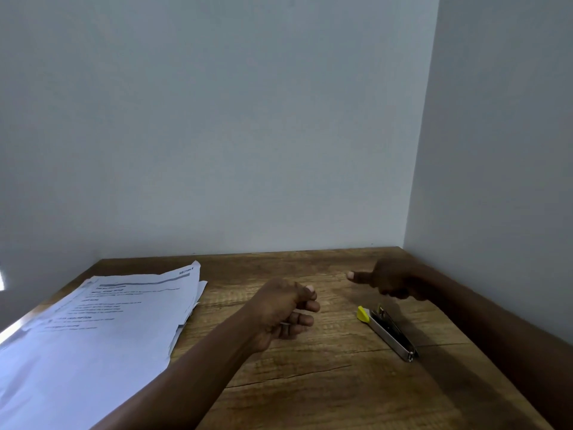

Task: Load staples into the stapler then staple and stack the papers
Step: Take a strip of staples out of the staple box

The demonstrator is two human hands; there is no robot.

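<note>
- While both your hands hover over the bench (310,383), the stapler (387,332) lies flat on the wood, yellow tip pointing away from you, metal channel facing up.
- L hand (279,311): left of the stapler, apart from it, fingers curled; something thin & pale shows betw. the fingers, can't tell what, so can't tell if that grip is grasping anything.
- R hand (393,282): just beyond the stapler, above it, not touching; fingers clenched, thumb sticking out leftward, nothing visible in that grip.
- Papers (93,333): loose, uneven pile well left of the stapler, printed sheet on top, reaching the bench's left edge.
</note>
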